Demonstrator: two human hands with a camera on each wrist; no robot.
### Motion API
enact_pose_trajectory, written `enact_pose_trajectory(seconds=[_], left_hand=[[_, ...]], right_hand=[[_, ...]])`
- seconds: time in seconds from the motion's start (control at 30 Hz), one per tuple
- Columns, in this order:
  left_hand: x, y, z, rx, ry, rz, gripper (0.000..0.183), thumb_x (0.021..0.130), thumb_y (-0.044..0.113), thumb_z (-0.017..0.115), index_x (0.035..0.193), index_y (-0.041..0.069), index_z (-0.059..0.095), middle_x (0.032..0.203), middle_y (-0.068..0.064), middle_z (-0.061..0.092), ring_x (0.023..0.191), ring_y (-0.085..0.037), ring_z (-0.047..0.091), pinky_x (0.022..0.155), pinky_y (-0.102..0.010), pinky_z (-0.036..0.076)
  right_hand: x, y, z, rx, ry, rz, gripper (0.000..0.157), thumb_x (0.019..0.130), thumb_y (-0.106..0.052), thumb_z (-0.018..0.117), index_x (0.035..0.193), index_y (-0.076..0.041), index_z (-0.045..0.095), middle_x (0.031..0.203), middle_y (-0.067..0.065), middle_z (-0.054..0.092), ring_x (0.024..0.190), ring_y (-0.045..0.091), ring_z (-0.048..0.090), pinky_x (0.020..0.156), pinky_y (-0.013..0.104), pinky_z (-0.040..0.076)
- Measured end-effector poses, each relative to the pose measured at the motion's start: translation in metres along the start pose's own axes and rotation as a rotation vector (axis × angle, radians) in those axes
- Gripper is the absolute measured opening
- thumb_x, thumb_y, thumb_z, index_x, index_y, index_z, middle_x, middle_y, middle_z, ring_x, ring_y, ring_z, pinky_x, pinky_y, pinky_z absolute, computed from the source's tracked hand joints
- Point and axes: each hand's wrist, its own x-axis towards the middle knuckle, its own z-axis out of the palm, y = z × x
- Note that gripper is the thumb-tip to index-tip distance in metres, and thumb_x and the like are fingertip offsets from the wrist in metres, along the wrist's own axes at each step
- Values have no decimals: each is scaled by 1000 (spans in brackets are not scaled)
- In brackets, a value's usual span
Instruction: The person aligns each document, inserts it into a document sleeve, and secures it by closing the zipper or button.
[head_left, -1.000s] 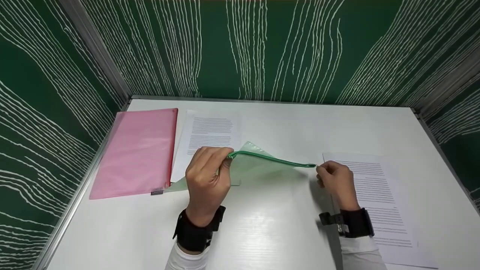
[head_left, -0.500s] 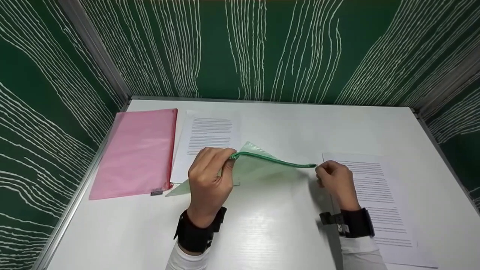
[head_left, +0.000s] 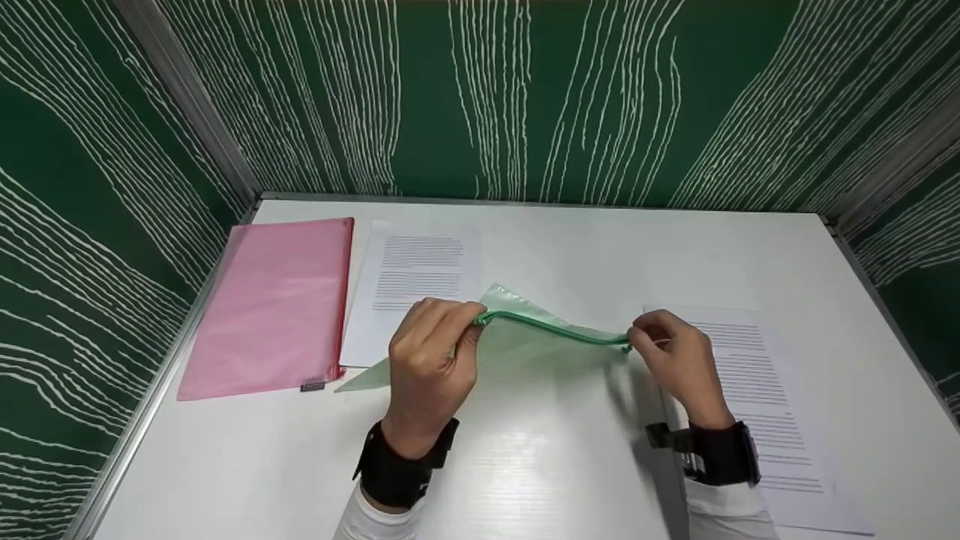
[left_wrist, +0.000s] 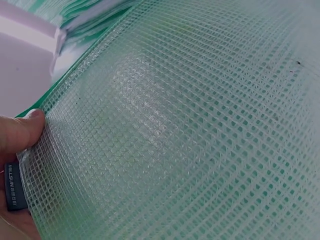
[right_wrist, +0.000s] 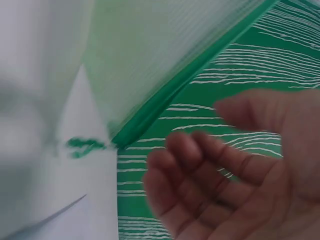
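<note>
A translucent green mesh zipper pouch [head_left: 536, 356] hangs above the table, its green zippered edge sagging a little. With thumb and fingers my left hand [head_left: 435, 364] pinches one end of that edge; in the left wrist view its thumb presses on the mesh [left_wrist: 165, 120] beside a dark label [left_wrist: 15, 187]. My right hand [head_left: 679, 364] is at the other end of the edge. The right wrist view shows this hand [right_wrist: 235, 170] with loosely bent fingers, thumb apart, and nothing held. A knotted green bit [right_wrist: 85, 146] is by the pouch corner there.
A pink zipper pouch [head_left: 270, 307] with a red edge lies at the left. Printed sheets [head_left: 416, 262] lie beside it, and more printed paper [head_left: 750, 390] is under and beyond my right forearm. Green walls [head_left: 585, 97] with white lines enclose the white table [head_left: 510, 480].
My right thumb and fingers have parted from their pinch near the zipper end. My left hand has shifted slightly right with the pouch, and the zippered edge sags more.
</note>
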Motion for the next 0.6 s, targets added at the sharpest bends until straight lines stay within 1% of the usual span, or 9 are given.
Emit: enact_pose_trajectory(seconds=[0.1,0.17,0.27,0.33,0.37,0.43,0.5,0.6], left_hand=[[0,2,1,-14,-10,3,12,83,-6,79,90,2,73,79,-6,67,72,-19,62,68,-32,52],[-1,4,3,-17,-21,8,12,84,-5,79,90,2,73,79,-6,67,72,-19,61,69,-32,51],[-1,6,4,-26,-46,13,9,86,-2,78,91,3,73,79,-6,67,71,-19,60,69,-32,51],[-2,8,5,-31,-62,19,8,87,-1,78,91,3,73,79,-6,67,70,-18,60,69,-32,51],[-2,8,6,-34,-71,22,7,88,0,78,91,3,73,79,-5,67,71,-18,60,69,-31,51],[-3,9,8,-44,-80,33,10,85,-2,79,91,3,73,79,-5,67,71,-18,60,69,-31,51],[-3,9,9,-56,-88,48,10,85,-2,79,91,3,73,79,-5,67,71,-18,60,69,-30,51],[-3,8,11,-79,-94,64,9,86,-1,79,92,3,74,80,-5,68,72,-18,61,69,-30,52]], right_hand=[[-2,-8,2,136,-8,-157,14,97,-2,69,111,-3,74,104,10,74,94,7,67,85,14,48],[-3,-14,4,211,-55,-262,22,93,3,72,114,-4,74,109,11,74,98,5,67,87,15,49],[-5,-22,8,254,-139,-377,31,89,4,76,117,-7,75,113,8,74,101,7,68,90,19,50],[-7,-26,12,254,-170,-420,34,87,3,79,118,-10,75,114,4,75,102,8,68,90,19,51],[-8,-29,13,248,-177,-433,35,86,2,80,118,-11,76,114,2,75,102,8,68,90,18,51],[-10,-32,17,236,-179,-449,34,85,1,81,116,-11,77,112,-1,76,102,8,69,90,16,50],[-11,-34,20,229,-169,-454,29,85,3,80,111,-10,79,108,0,77,99,8,70,88,14,50],[-12,-35,23,233,-142,-455,23,86,8,76,104,-6,80,102,4,78,97,4,70,85,12,50]])
